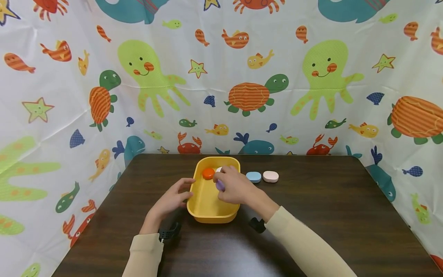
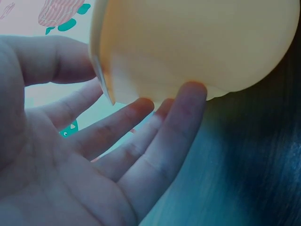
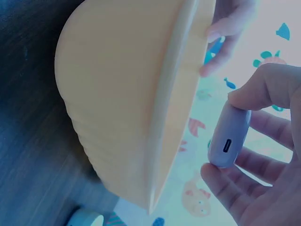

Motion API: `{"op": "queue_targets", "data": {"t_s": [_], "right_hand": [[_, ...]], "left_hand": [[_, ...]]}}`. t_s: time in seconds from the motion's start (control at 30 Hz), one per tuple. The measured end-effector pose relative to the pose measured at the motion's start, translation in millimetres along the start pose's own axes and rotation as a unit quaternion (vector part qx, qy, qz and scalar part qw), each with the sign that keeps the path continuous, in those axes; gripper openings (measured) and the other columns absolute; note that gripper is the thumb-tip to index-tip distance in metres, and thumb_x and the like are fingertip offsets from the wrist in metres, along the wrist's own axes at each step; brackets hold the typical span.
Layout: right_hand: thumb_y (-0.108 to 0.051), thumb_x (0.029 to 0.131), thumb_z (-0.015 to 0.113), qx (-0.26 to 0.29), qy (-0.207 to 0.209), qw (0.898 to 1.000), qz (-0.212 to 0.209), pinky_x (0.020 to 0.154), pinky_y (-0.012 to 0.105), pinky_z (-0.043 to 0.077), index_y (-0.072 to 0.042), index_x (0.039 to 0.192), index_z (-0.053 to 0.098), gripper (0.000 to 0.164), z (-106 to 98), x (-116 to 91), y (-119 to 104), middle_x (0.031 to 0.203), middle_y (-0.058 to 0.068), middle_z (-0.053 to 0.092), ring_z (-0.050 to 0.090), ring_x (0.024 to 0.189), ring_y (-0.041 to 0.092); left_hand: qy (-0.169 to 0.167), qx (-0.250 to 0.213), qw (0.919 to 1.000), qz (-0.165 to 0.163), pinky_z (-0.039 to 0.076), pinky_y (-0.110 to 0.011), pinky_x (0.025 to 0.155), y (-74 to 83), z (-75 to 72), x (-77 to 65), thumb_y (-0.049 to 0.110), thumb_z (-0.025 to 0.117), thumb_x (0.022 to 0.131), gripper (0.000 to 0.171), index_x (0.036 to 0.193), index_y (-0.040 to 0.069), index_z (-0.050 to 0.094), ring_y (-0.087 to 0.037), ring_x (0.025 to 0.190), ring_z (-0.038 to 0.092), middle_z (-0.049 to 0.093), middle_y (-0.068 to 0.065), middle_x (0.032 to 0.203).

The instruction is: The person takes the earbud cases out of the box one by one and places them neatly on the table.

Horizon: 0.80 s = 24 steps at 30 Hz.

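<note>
Two sleeves (image 1: 308,244) are extended over the surface (image 1: 346,207). Above the tray (image 1: 213,220), the purple piece (image 1: 220,186) is pinched by the right hand's (image 1: 237,187) fingers. The tray's left side is touched by the left hand (image 1: 170,201), fingers spread. Inside, an orange piece (image 1: 208,174) is seen; rightward, a blue piece (image 1: 253,177) and pink piece (image 1: 270,177) are set

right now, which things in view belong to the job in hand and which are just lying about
In the job:
yellow tub, left hand at its side
purple item, pinched in the right hand
orange item and white item, inside the tub
blue item and pale pink item, on the table, probably

Just around:
sea-animal curtain
black wrist device
</note>
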State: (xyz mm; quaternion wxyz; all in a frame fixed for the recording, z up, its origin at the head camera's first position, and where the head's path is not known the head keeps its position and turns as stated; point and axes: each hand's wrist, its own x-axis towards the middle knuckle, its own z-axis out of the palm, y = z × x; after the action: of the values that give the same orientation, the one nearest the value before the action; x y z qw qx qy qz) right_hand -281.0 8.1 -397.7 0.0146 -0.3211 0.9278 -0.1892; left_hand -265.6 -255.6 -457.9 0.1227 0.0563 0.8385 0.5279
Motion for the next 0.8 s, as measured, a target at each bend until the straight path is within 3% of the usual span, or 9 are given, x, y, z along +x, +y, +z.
{"op": "queue_targets", "data": {"t_s": [0.37,0.8], "right_hand": [[-0.021,0.083,0.074,0.001,0.047,0.999,0.0,0.084,0.033,0.055,-0.018,0.12,0.068,0.038,-8.5,-15.1,6.9,0.117,0.003,0.055,0.047,0.109,0.021],[-0.022,0.081,0.078,-0.002,0.069,0.997,0.03,0.088,0.035,0.056,-0.016,0.116,0.07,0.036,-19.8,-23.1,13.2,0.121,0.004,0.057,0.047,0.109,0.021]], "left_hand": [[-0.003,-0.001,1.0,0.001,0.057,-0.049,0.092,1.6,-0.3,0.7,0.016,0.056,0.103,0.049,0.148,0.009,0.042,-0.039,0.124,0.054,0.042,-0.023,0.15],[-0.004,0.001,1.0,0.001,0.056,-0.05,0.092,-0.6,-0.2,0.2,0.015,0.055,0.103,0.048,0.148,0.008,0.041,-0.039,0.124,0.054,0.041,-0.024,0.15]]}}
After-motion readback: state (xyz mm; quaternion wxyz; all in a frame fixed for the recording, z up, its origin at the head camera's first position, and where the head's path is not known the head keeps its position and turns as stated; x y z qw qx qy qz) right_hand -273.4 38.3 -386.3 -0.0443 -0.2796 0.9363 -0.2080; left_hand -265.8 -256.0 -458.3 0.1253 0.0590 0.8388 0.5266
